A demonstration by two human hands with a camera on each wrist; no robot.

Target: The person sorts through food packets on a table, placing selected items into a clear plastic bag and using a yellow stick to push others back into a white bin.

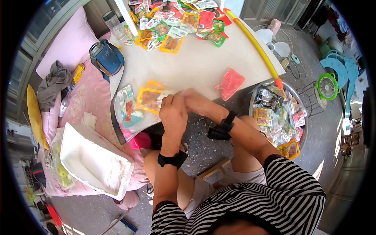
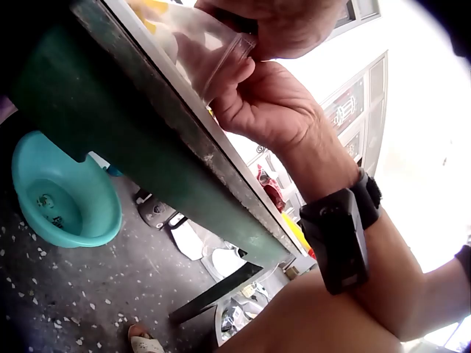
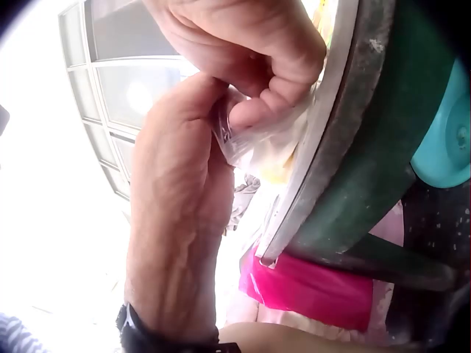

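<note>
Both hands meet at the table's near edge. The left hand (image 1: pixel 173 113) (image 2: pixel 283 26) (image 3: pixel 176 169) and the right hand (image 1: pixel 200 103) (image 2: pixel 268 107) (image 3: pixel 246 44) pinch the top edge of a clear plastic bag (image 2: pixel 193 55) (image 3: pixel 261 153), with curled fingers close together. Yellow shows in the bag in the wrist views. Beside the left hand, a yellow-edged packet (image 1: pixel 148 98) looks blurred; whether it is part of the held bag, I cannot tell. A clear packet with red and teal print (image 1: pixel 128 110) lies to its left. A red packet (image 1: pixel 231 83) lies right of the hands.
Many colourful packets (image 1: pixel 172 23) are heaped at the table's back. A metal basin of packets (image 1: pixel 305 131) stands at right, by a yellow tube (image 1: pixel 254 43). At left are a blue flask (image 1: pixel 105 58) and a white foam box (image 1: pixel 126 166). A teal basin (image 2: pixel 103 213) sits under the table.
</note>
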